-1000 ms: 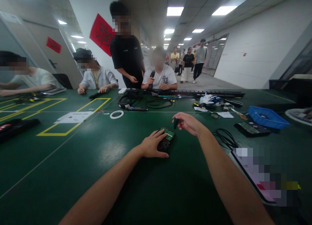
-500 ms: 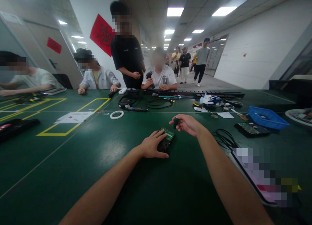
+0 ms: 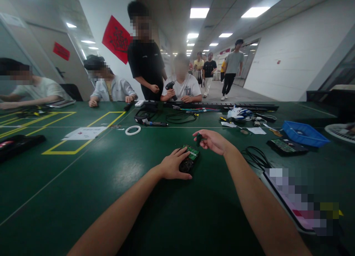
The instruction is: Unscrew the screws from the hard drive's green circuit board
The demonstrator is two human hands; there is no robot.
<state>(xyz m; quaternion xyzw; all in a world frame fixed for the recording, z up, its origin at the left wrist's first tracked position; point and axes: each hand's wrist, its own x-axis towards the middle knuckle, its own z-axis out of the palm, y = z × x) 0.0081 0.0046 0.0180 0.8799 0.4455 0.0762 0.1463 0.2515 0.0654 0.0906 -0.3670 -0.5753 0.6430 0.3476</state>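
Note:
A hard drive with a green circuit board lies on the green table in front of me. My left hand holds it from the left, fingers spread across its top and the thumb along its near edge. Part of the drive is hidden under those fingers. Above the drive's far right corner, my right hand is closed in a pinch on a short dark-handled tool that looks like a screwdriver. The tool points down. I cannot tell whether its tip touches the drive.
To the right are a second circuit-board unit, a blue tray, a black cable and a tablet-like screen. A white ring and papers lie left. Across the table, a seated person holds a power drill.
The tool in my right hand has turned more upright, with a slight shift of the fingers. My left hand has stayed on the hard drive. People in the background have walked a little.

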